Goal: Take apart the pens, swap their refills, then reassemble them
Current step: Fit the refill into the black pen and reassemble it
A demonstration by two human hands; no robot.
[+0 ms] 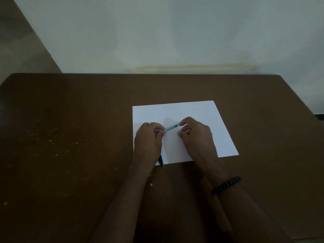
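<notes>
Left hand (149,139) was clenched round the near end of a teal pen (171,127), fingers pinching it just above the white sheet of paper (192,111). Pen's long axis ran left-low to right-high, spanning the gap between both hands. Right hand (194,134) had its fingertips at the far end of the teal pen, by the cap or clicker; it looked like a pinch, but I couldn't tell for sure that it was closed on it. Both hands were equally near the pen, one at each end, so my guess is the next move is a twist or pull along that axis. A dark pen (161,162) lay on the paper's near edge, mostly hidden under the left wrist, tip pointing toward the person, untouched. Count: two pens, one sheet, one brown table (70,137), one dark bracelet (226,185) on the right wrist. No loose refills visible.
</notes>
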